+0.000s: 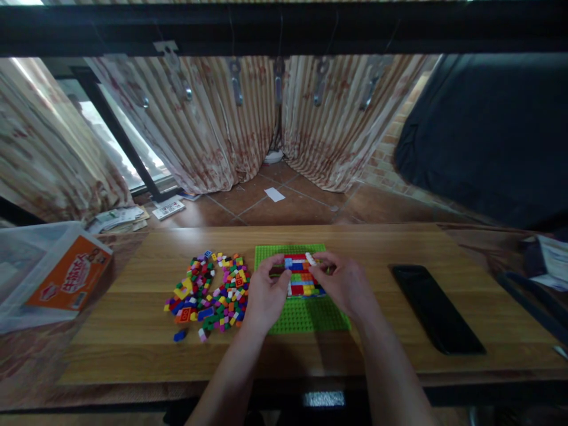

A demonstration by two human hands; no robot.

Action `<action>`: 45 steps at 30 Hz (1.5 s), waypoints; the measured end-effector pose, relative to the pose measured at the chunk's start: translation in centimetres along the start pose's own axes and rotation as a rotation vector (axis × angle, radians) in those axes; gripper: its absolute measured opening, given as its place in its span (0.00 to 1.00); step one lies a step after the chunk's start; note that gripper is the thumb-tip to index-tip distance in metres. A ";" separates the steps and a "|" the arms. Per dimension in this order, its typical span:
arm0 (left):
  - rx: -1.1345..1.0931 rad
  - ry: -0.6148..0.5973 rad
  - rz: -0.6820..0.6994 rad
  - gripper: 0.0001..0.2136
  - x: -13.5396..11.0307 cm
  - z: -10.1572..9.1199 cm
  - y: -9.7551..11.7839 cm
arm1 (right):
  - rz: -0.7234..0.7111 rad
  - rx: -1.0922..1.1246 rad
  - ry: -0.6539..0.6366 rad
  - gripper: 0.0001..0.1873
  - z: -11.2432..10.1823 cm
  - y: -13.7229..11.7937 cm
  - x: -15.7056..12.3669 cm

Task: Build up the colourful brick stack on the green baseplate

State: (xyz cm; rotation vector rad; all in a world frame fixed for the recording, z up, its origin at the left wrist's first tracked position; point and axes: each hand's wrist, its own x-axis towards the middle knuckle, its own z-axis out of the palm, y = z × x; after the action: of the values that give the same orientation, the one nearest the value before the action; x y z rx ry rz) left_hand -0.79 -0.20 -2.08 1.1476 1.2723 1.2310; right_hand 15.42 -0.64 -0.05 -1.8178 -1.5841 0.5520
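A block of coloured toy bricks (300, 278) in rows of red, blue, white, orange and yellow stands on a green studded baseplate (306, 316). My left hand (265, 293) is at the block's left side, its thumb and index finger curved apart and seemingly touching the edge. On the right, my right hand (346, 284) pinches a slim white brick (310, 258), held tilted over the block's back right part. Whether that brick touches the bricks below, I cannot tell. The right fingers cover part of the block's right side.
Left of the baseplate lies a loose pile of small coloured bricks (228, 299), with a stray blue brick (179, 336) in front. A black phone-like slab (437, 307) rests on the wooden table (133, 349) at right. A clear plastic box (26, 254) with an orange label stands far left.
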 end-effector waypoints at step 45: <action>0.230 0.007 0.110 0.15 -0.3 0.2 -1.0 | -0.070 0.232 -0.016 0.15 1.4 2.0 1.4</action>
State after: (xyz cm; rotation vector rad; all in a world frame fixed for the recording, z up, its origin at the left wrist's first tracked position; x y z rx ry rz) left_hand -0.61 -0.56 -3.07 1.3952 1.3983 1.1907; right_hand 16.15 0.92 -2.30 -1.5836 -1.5203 0.6886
